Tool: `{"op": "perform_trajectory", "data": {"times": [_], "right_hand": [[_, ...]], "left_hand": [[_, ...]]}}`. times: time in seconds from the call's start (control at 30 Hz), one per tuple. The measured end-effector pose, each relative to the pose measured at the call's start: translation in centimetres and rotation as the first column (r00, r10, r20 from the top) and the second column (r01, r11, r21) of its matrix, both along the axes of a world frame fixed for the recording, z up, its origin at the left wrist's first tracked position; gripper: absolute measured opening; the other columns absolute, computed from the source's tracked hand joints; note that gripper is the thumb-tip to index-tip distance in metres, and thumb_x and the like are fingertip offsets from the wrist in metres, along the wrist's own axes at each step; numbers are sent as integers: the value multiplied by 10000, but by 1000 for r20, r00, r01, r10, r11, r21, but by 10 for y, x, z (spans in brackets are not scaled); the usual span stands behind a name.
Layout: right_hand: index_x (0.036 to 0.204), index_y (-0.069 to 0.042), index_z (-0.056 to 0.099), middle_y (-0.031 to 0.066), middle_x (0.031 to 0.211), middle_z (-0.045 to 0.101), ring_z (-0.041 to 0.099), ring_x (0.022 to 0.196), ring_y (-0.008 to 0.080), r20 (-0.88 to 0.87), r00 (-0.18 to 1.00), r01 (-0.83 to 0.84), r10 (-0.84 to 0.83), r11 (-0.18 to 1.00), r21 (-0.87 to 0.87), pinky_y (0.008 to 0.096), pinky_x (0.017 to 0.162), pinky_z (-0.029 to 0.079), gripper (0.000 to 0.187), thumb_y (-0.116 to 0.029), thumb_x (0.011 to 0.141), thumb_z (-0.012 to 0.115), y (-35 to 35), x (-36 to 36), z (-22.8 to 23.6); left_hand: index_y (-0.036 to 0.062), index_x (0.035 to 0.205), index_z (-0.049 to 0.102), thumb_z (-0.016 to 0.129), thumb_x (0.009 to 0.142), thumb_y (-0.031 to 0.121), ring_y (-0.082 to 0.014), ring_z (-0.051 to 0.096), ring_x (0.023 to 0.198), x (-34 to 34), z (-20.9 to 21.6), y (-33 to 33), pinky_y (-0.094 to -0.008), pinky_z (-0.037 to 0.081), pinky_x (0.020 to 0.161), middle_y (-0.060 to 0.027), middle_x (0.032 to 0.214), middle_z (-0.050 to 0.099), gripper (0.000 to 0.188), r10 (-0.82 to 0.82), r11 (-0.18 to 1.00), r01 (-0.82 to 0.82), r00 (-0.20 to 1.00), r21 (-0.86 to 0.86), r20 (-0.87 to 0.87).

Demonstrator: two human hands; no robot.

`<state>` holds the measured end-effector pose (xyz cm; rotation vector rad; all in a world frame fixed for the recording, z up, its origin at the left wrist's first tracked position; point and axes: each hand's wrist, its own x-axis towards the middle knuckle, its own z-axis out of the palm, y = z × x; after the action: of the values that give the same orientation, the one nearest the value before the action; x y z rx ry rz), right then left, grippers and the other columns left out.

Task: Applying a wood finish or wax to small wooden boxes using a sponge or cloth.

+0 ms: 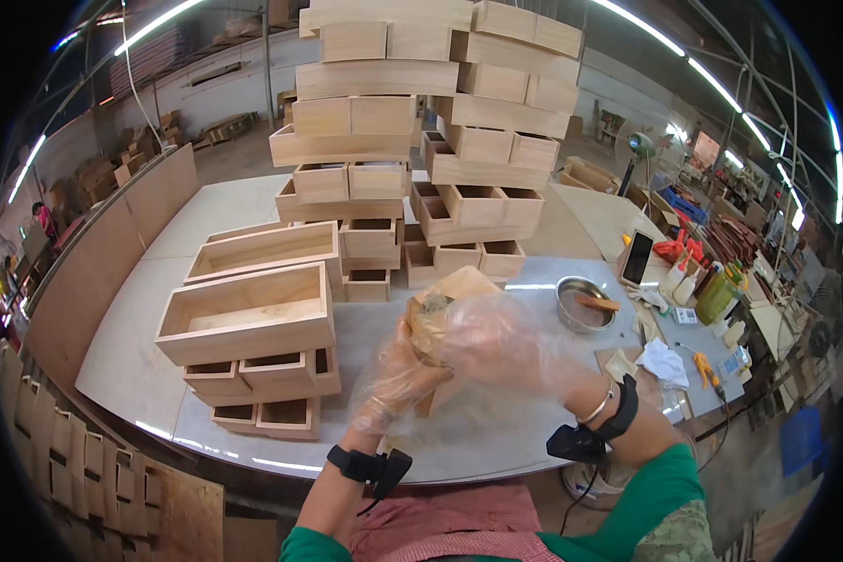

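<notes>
A round silver metal bowl (581, 325) stands right of the clear-gloved right hand (485, 333), pale rectangular wooden boxes (492, 172) beyond that hand.

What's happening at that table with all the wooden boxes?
A person's left hand and right hand, in clear plastic gloves, are close together at a pale wooden piece, though the gloves hide the grip. Tall stacks of wooden boxes stand behind on the table, with a shorter stack to the left. A metal bowl holding a wooden-handled tool sits to the right.

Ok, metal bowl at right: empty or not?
Not empty: a brown stick-like piece lies partly inside the metal bowl, over its rim. Liquid: cannot tell.
</notes>
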<state>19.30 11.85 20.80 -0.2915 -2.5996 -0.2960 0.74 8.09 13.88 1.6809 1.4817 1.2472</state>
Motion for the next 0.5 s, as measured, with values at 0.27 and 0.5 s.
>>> {"op": "perform_trajectory", "data": {"times": [0.27,0.5], "right_hand": [[1043,-64,596,137,890,630,629,905,300,279,838,445,-469,883,150,377,761,524,182,-75,870,541,53,26,19],[1330,-151,567,110,1048,636,628,970,284,7,951,302,-308,937,177,425,857,514,479,-154,851,575,72,50,13]], "left_hand": [[28,1263,459,883,621,292,-343,690,980,-13,-2,-9,-397,558,850,-195,1068,688,813,65,997,-65,998,-32,-2],[30,1260,480,868,647,257,-286,693,1017,3,8,-12,-369,546,872,-186,1085,697,760,-24,1000,24,988,2,153]]}}
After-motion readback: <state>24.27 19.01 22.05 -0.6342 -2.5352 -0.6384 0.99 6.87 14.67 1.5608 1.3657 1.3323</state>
